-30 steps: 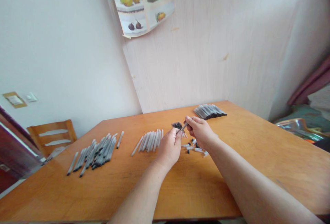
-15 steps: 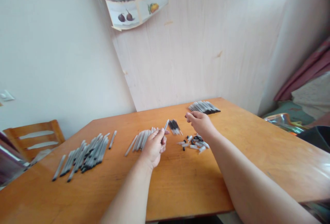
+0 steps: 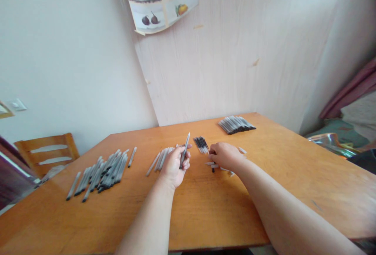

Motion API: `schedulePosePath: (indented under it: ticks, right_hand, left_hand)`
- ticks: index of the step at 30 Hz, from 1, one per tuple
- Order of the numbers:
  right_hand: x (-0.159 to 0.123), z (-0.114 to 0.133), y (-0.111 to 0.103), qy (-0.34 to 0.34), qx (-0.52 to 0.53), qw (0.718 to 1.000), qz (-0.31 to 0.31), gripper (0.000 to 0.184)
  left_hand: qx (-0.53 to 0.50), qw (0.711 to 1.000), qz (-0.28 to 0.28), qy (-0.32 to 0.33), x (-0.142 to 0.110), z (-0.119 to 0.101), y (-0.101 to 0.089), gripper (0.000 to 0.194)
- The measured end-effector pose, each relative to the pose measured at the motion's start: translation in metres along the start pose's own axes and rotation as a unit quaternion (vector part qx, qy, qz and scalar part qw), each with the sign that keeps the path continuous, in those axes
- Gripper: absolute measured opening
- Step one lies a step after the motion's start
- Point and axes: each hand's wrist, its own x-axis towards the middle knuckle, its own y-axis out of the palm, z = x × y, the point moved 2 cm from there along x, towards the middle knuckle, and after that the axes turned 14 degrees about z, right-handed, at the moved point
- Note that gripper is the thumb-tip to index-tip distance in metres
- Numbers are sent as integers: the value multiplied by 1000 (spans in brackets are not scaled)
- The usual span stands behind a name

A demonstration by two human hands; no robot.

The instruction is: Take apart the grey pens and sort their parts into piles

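Note:
My left hand (image 3: 173, 169) is closed around a slim pen (image 3: 186, 147), its pale tip pointing up and away from me. To the right, my right hand (image 3: 225, 155) is lowered over a small heap of white and black pen caps (image 3: 214, 165), fingers bent down and together. What lies between those fingertips is hidden, and the hand covers much of the heap. Just beyond the hands is a row of dark ink refills (image 3: 201, 144). Several whitish pen barrels (image 3: 158, 160) lie beside my left hand, partly behind it.
On the left of the wooden table (image 3: 205, 216) lies a pile of pens with black ends (image 3: 102, 172), one pen (image 3: 132, 157) apart from it. A neat row of similar pens (image 3: 236, 124) sits at the back right. A chair (image 3: 48, 153) stands beyond the left edge.
My right hand has come down from above the refills to the caps. The pen in my left hand now stands more upright and shows more of its length. The view has shifted slightly.

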Motion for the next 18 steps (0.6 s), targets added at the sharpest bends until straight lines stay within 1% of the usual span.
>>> schedulePosePath:
  ticks: [2,6,8,10,12,15,18]
  right_hand:
    - [0,0,0,1,2,1000,6,19]
    - [0,1,0,-14,37,999,-24,25]
    - [0,5,1,-33,70,996,-42,27]
    - [-1,11,3,-68,121,989,-48,28]
    - [-2,19,6,-112,191,975,-32,27]
    - [-6,33,13,-154,294,943,28,28]
    - [-11,45,18,-190,354,912,80,32]
  left_hand:
    - [-2,1000,0,2,0,0,-1,26]
    - [-3,1000,2,7,0,0,0,25]
    - [-3,1000,-8,15,0,0,0,25]
    - [-4,999,-25,33,1,-2,-1,25]
    - [-4,998,-40,54,1,-3,-2,26]
    - [-11,996,-41,74,2,-4,-3,27]
    - [-17,996,-37,86,1,-4,-3,27]
